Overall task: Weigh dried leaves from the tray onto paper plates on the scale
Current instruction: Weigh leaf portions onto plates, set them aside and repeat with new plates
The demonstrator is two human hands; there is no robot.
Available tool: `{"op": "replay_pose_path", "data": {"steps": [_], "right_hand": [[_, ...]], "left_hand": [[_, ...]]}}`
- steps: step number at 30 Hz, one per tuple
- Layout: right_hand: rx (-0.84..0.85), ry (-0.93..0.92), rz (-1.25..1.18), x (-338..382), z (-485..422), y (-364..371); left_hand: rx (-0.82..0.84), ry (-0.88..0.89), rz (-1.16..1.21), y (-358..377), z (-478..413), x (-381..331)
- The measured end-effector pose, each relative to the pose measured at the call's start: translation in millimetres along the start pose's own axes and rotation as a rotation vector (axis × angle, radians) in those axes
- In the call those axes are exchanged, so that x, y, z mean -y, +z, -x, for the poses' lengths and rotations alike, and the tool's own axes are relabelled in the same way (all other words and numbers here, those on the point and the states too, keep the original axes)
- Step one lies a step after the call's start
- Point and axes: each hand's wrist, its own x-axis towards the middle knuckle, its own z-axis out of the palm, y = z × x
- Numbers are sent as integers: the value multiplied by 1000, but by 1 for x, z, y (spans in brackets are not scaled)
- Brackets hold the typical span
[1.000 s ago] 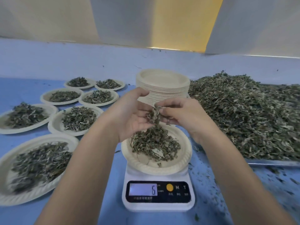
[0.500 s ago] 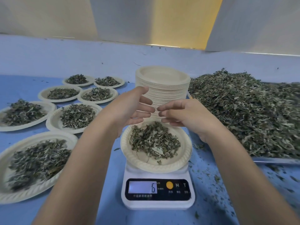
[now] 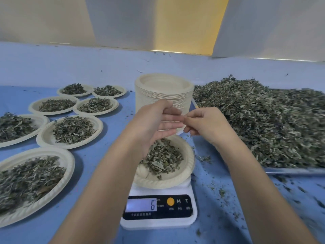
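Note:
A white scale (image 3: 158, 221) stands in front of me, its display reading 6. On it sits a paper plate (image 3: 177, 182) holding a small heap of dried leaves (image 3: 163, 159). Both hands hover above the plate's far side. My left hand (image 3: 158, 124) has straight fingers with the palm turned right. My right hand (image 3: 207, 125) has loosely bent fingers, and its fingertips touch the left hand's fingers. Neither hand holds any leaves that I can see. To the right, a metal tray (image 3: 290, 170) carries a big pile of dried leaves (image 3: 263, 124).
A tall stack of unused paper plates (image 3: 163, 88) stands just behind my hands. Several filled plates (image 3: 44, 138) cover the blue table on the left. Leaf crumbs (image 3: 221, 191) are scattered on the table between scale and tray.
A second ago both hands were dropping a pinch of leaves onto the plate. They have since risen slightly with nothing in them, and the right fingers have curled against the left. The reading stays at 6.

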Motion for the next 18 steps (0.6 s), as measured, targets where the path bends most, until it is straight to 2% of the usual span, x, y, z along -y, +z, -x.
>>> {"op": "replay_pose_path", "data": {"steps": [3,6,11,15,18], "right_hand": [[-117,16,103,-12,-4,-16],[-204,62,353,-27,-2,-38],[-100,234,562,-49,4,-63],[-31,332,701,-60,2,-67],[-14,382,719,-68,1,-67]], "left_hand": [[-2,-2,80,33,-2,1],[25,-57,200,69,-7,5],[4,-169,342,108,-22,26],[-43,-205,367,120,-30,41],[-64,-216,347,122,-32,47]]}}
